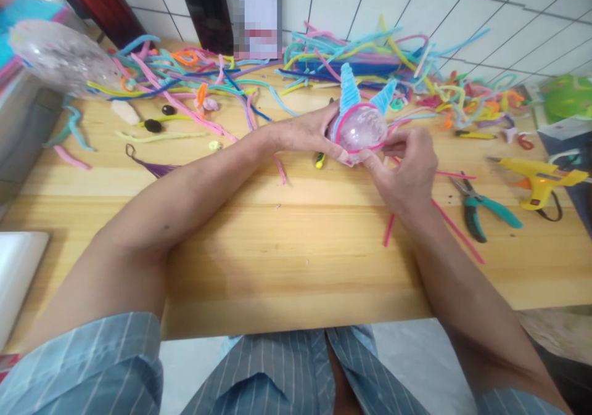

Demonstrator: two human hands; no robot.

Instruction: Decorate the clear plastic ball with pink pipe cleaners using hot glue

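**Both grips on the clear ball**

Head view: my left grip [308,134] is wrapped round the left side of a clear ball [365,128], over the counter [277,236]. My right grip [407,168] is pinched on the pink pipe cleaner [375,148] ringing the ball's lower edge. Two blue cones [348,88] stand on its top, beyond my fingers. The ball's inside looks pinkish, but I cannot tell what it holds. Right of my right grip lie pliers [481,208] and a yellow glue gun [539,180].
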